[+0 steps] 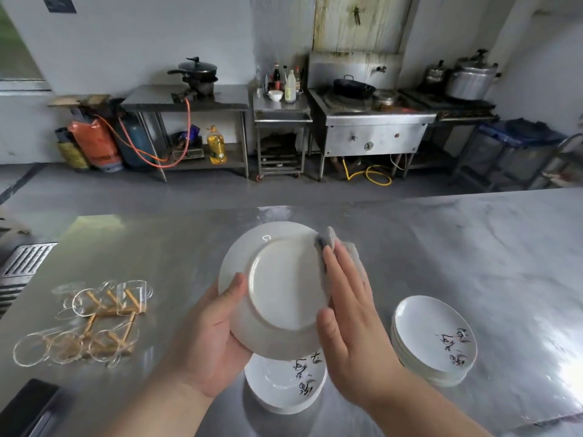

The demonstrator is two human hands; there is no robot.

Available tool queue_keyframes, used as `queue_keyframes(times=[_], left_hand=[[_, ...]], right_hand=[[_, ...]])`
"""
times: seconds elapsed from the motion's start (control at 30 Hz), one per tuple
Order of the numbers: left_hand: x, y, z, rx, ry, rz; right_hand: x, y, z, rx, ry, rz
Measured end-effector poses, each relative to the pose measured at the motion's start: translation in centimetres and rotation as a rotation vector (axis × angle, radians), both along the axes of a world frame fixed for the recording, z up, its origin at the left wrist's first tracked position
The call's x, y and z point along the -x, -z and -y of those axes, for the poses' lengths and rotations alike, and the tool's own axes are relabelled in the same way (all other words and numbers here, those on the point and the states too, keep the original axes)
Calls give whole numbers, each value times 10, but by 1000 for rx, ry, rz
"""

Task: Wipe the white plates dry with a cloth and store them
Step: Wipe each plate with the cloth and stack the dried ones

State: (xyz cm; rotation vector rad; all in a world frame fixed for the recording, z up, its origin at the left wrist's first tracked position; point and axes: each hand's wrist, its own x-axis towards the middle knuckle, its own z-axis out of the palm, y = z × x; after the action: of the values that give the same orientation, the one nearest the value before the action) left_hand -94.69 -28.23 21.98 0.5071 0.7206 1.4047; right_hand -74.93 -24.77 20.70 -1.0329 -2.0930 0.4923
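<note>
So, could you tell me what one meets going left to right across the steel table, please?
Glass mugs on a wooden rack, left hand, held white plate, right hand, stack of white plates.

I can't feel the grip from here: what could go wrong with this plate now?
The left hand alone grips the raised plate by its rim, so a hard push from the cloth under the right hand might slip it loose. It would likely fall onto the plate stack below, chipping both.
</note>
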Motion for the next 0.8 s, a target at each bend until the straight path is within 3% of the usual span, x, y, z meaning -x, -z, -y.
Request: queue_keyframes(times=[0.2, 0.33, 0.47, 0.63, 0.8], left_hand=[[-11, 7, 10, 40, 93, 78], [8, -9, 9, 116, 185, -37], [23, -22, 3, 97, 166, -68], [20, -17, 3, 80, 115, -38], [18, -8, -1, 37, -78, -6]], right_hand=[[7, 0, 1, -49, 175, -164], [-5, -22, -32, 66, -3, -345], [-7, -31, -45, 161, -169, -256], [1, -51, -56, 51, -230, 29], [19, -26, 0, 127, -74, -51]])
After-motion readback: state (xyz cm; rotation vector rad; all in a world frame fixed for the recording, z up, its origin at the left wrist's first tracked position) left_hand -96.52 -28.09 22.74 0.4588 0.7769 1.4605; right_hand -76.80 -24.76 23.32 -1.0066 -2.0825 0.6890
